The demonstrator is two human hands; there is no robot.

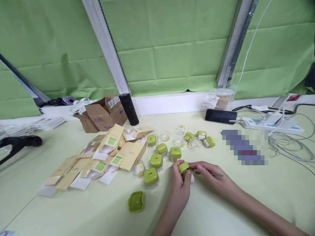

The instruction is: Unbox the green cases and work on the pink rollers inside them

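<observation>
My left hand (181, 178) is closed around a small green cap (183, 167), with something white just beneath it. My right hand (211, 173) pinches a thin metal tool (217, 174), its tip hidden at the cap's right side. Just left of my hands are green-lidded clear containers, one of them a near container (151, 177). An upturned green lid (136, 201) lies closest to the front edge. Behind my hands are clear cups (195, 143) and small green-and-white pieces (209, 141).
Opened kraft packets (129, 154) are heaped at left. Behind them stand a cardboard box (105, 114) and a black cylinder (129, 109). A phone (220, 116), a power strip (270, 124) and coiled cables (290, 141) lie at right.
</observation>
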